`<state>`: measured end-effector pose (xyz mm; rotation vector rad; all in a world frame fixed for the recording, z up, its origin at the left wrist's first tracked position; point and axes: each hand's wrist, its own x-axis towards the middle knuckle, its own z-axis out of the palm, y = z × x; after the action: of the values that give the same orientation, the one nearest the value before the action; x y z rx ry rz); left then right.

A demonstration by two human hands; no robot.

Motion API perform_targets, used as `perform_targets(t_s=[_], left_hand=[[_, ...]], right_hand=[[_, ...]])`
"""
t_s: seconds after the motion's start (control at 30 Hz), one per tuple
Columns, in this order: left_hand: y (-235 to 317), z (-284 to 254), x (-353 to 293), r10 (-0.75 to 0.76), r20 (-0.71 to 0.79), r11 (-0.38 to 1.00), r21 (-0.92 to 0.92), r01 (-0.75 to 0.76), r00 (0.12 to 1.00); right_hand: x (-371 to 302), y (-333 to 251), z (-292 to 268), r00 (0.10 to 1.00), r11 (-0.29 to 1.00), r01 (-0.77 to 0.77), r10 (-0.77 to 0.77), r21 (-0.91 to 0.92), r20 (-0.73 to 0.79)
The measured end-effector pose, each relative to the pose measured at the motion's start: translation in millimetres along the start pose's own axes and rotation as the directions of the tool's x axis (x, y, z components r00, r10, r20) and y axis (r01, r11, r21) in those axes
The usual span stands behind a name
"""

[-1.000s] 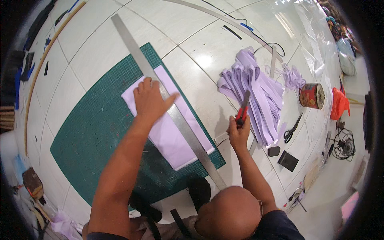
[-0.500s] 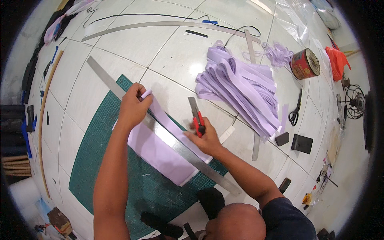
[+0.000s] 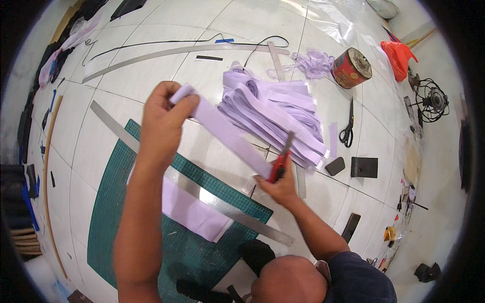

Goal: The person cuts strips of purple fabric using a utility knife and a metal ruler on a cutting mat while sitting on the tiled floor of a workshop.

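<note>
A lilac fabric strip (image 3: pixel 227 134) stretches in the air between my hands. My left hand (image 3: pixel 164 118) pinches its upper left end, while my right hand (image 3: pixel 283 188) holds the lower right end together with a red utility knife (image 3: pixel 279 166), blade pointing up. Below, a long steel ruler (image 3: pixel 209 197) lies slantwise over a folded lilac fabric piece (image 3: pixel 194 212) on the green cutting mat (image 3: pixel 113 217). Just beyond the strip, a heap of lilac strips (image 3: pixel 275 108) rests on the tiled floor, partly hidden by the raised strip.
Right of the heap are black scissors (image 3: pixel 348 126), a red tin (image 3: pixel 351 68) and a black block (image 3: pixel 364 167). Another steel ruler (image 3: pixel 166 54) and a thin black cord lie at the far side. A wooden stick (image 3: pixel 51 151) runs along the left. A person's head (image 3: pixel 290 280) shows at the lower edge.
The strip has come up off the mat and away from the ruler, toward the heap. Both hands rose with it, the right one moving right with the knife. The view has shifted somewhat.
</note>
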<state>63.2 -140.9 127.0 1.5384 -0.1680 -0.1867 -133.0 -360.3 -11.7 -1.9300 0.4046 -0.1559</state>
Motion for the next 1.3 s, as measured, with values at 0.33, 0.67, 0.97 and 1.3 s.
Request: perform_targets(t_s=[0.33,0.67,0.97,1.3], left_hand=[[-59.8,98.8,58.8,0.097,-0.06,0.916,0.396,-0.066,0.993],[-152.8,-86.5,-119.5,0.126,-0.094,0.447,0.894,0.028,0.988],[-160.2,-117.8,-210.3,-0.076,-0.04,0.373,0.925,0.066,0.996],[-158.1,-121.7,-202.6,-0.164,0.017,0.462,0.885,0.061,0.986]], right_hand=[[60.7,6.4,-129.5,0.993,0.861,-0.066,0.006,-0.504,-0.12],[48.2,11.1,-112.2,0.953,0.762,0.196,-0.297,-0.618,-0.064],[-122.6,11.2,-10.0,0.822,0.902,-0.093,0.308,-0.421,0.478],[-154.5,37.7,-6.0,0.934,0.837,0.14,0.067,-0.529,0.352]])
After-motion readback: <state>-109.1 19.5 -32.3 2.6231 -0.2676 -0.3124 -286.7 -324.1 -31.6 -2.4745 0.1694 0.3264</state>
